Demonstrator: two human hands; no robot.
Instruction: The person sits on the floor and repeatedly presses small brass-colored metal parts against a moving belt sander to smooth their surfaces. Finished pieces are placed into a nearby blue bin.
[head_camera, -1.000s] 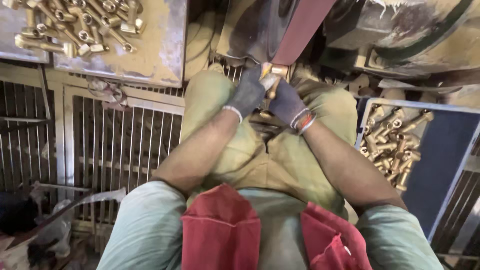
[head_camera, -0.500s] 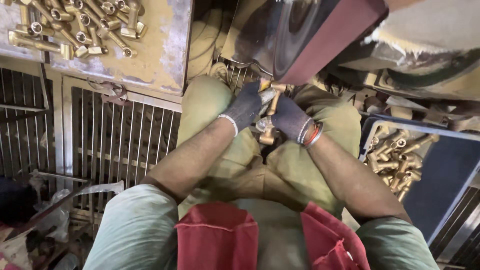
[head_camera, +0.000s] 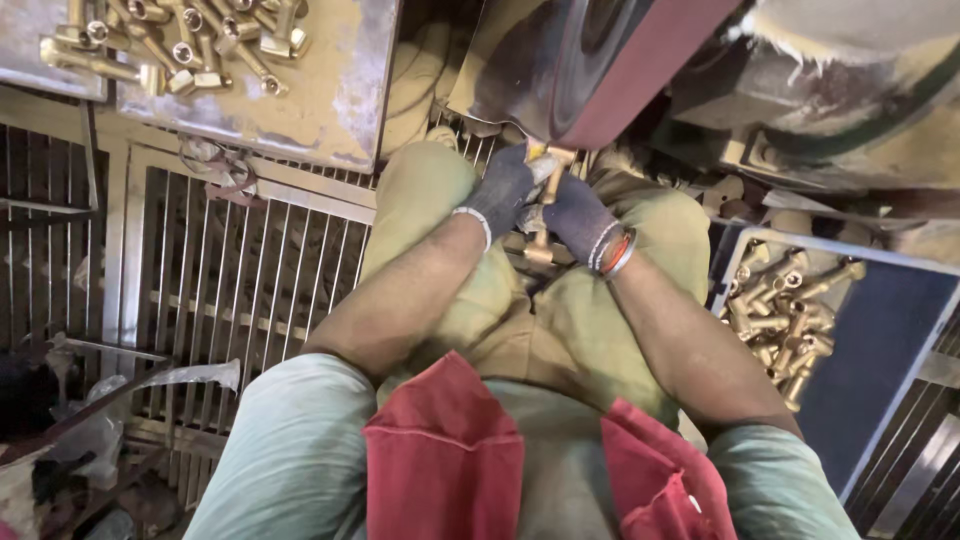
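**Q:** Brass fitting (head_camera: 541, 205): where is it shown in the head view, and how is it held?

**A:** It is shown at the centre top, above the knees, with its upper end laid against the reddish abrasive belt (head_camera: 640, 70) of the grinding machine (head_camera: 850, 100). The left hand (head_camera: 500, 190), in a dark glove, is closed on the upper part of the piece, and the right hand (head_camera: 578, 215), also gloved, is closed on it from the other side. The lower end of the fitting is seen below the two hands. How tightly it is gripped cannot be told.

**Q:** What is judged to be needed for the step to be done well?

**A:** A two-handed hold is kept, so that the piece is not snatched by the belt. Light, even pressure is probably wanted, and the glove tips are best kept off the moving surface, since they lie just beside it.

**Q:** What else is recorded in this view?

**A:** A metal tray (head_camera: 330, 110) at the upper left is seen carrying loose brass parts (head_camera: 170, 45), well apart from the hands. A blue-floored tray (head_camera: 880, 350) at the right is seen holding a further heap of brass fittings (head_camera: 785, 310). A barred floor grating (head_camera: 230, 280) is visible at the left, and a red cloth (head_camera: 450, 450) is worn over the lap.
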